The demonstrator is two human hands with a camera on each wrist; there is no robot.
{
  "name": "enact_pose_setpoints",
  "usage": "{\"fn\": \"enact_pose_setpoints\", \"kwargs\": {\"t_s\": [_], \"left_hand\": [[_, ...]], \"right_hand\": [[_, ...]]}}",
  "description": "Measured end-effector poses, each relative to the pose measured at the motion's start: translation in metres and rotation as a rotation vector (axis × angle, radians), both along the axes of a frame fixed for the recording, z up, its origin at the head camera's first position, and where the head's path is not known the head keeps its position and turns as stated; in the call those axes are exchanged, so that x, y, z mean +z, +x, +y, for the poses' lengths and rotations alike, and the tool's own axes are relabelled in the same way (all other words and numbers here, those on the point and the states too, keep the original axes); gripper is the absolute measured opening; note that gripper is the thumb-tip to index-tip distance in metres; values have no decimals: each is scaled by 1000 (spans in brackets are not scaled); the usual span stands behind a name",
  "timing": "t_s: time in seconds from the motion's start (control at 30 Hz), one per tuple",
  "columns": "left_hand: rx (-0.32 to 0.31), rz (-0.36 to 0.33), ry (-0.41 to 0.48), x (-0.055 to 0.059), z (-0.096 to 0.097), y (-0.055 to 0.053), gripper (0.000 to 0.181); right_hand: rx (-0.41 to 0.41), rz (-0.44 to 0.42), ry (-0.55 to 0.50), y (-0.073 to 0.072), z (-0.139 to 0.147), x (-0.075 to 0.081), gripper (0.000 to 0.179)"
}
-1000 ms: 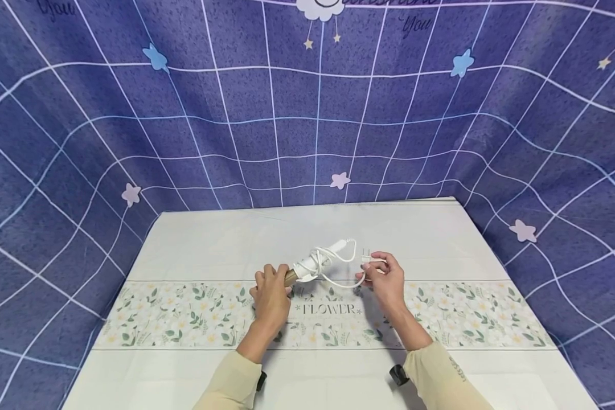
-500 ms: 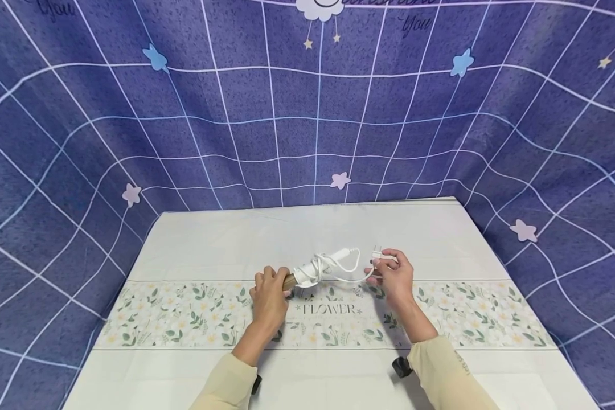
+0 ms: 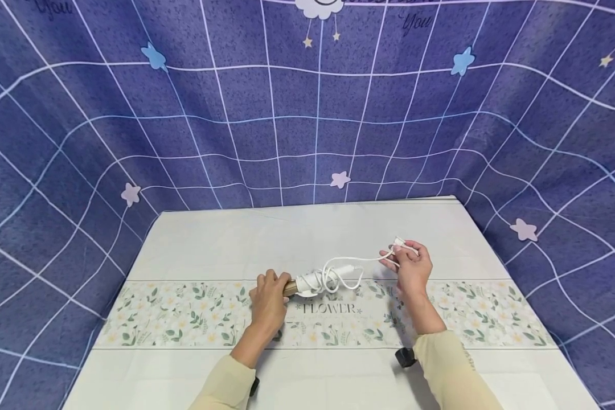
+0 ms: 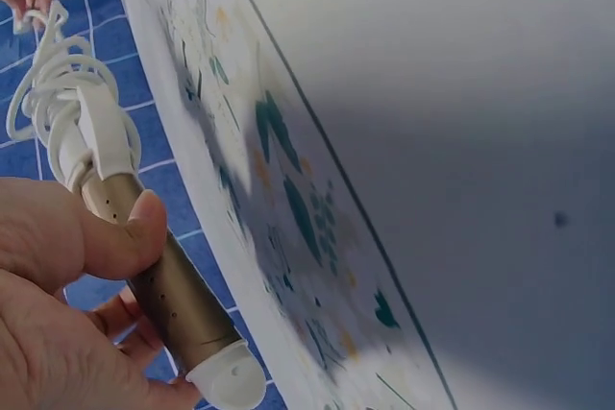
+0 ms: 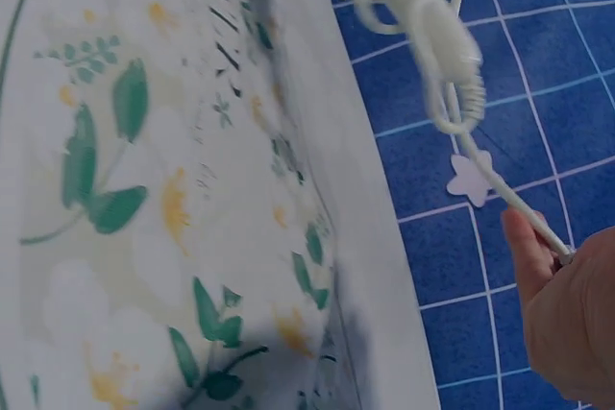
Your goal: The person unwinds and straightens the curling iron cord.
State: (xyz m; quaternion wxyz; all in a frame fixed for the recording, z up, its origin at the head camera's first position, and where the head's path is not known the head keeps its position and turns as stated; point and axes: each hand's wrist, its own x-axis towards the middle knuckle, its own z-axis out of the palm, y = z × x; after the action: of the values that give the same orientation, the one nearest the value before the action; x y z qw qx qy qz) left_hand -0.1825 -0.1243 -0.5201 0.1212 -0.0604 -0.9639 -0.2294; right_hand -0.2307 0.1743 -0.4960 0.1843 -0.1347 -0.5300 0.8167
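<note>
A curling iron with a gold barrel [image 4: 183, 300], a white tip [image 4: 229, 377] and a white handle [image 5: 447, 45] is held above the table. My left hand [image 3: 269, 302] grips it by the barrel, thumb laid along the top in the left wrist view. Loops of white cord [image 4: 72, 93] are wound about the handle. To the right, my right hand [image 3: 414, 269] pinches the white plug [image 3: 398, 242] at the cord's end. Between handle and plug a length of cord [image 5: 514, 204] runs nearly straight. In the right wrist view the plug is hidden behind that hand.
A white table cover [image 3: 210, 239] with a floral band [image 3: 174, 313] and printed lettering [image 3: 329, 308] lies beneath both hands. Around the back and sides hangs a blue gridded curtain [image 3: 297, 136] with stars. A dark wrist device [image 3: 405, 357] sits by the right sleeve.
My right hand has moved right and away from me with the plug, drawing out more cord. The handle end has swung toward me, while my left hand keeps its grip in nearly the same place.
</note>
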Motion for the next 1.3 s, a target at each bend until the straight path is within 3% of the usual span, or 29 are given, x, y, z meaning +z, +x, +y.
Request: {"fn": "enact_pose_setpoints", "kwargs": {"t_s": [0.27,0.57,0.87,1.1,1.3], "left_hand": [[70,0,17,0,-6,-2,47],[124,-35,62,5,-14,-3,42],[71,27,68,4,-19,-2,48],[10,118,48,1,-22,1,50],[-39,132,20,-1,-28,2,50]], "right_hand": [[-81,53,-78,-1,11,14,30],[-134,-68,-63,0,30,16,26],[-115,-187,-16,-6,46,11,26],[-176,-149,-112,-14,55,5,25],[-241,-68,-196,-19,63,11,26]]}}
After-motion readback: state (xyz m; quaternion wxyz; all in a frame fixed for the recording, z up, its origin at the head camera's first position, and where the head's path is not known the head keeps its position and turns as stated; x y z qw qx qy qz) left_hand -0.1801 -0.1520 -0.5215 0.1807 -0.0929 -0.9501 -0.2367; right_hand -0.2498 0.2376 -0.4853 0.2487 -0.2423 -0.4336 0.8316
